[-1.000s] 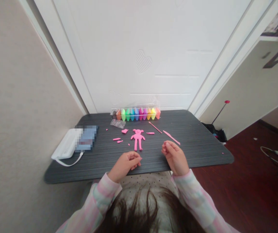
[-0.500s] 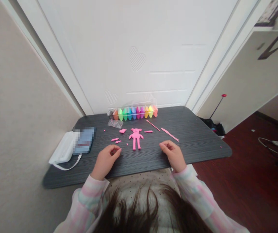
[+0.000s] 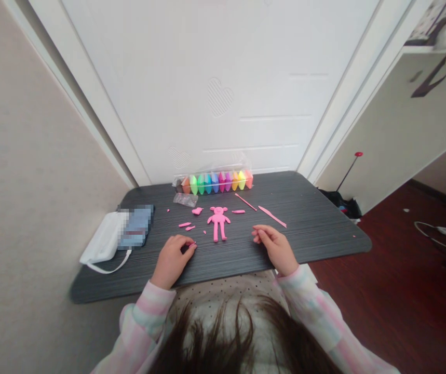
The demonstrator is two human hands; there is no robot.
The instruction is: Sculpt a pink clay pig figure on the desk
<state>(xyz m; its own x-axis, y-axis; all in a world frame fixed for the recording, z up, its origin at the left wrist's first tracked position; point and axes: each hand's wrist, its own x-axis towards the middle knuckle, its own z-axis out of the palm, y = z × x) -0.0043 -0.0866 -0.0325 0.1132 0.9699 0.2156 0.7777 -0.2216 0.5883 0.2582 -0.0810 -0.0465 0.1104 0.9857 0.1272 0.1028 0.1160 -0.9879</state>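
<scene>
Your left hand (image 3: pixel 173 258) curls narrowly, your right hand (image 3: pixel 277 248) pinches, contents unclear; an inward sweep could dent the pink figure (image 3: pixel 218 219) below frame centre.

No text, brand or number can be read here. On the blue flat device (image 3: pixel 136 227) at the left side of the table, square blocks cover the surface, and one dark reddish mark inside them is not legible. The small clear packet (image 3: pixel 186 200) carries faint marks, too blurred for reading. On the white door (image 3: pixel 160 67), two striped hearts (image 3: pixel 220 97) (image 3: pixel 179 157) are the only clear symbols.
</scene>
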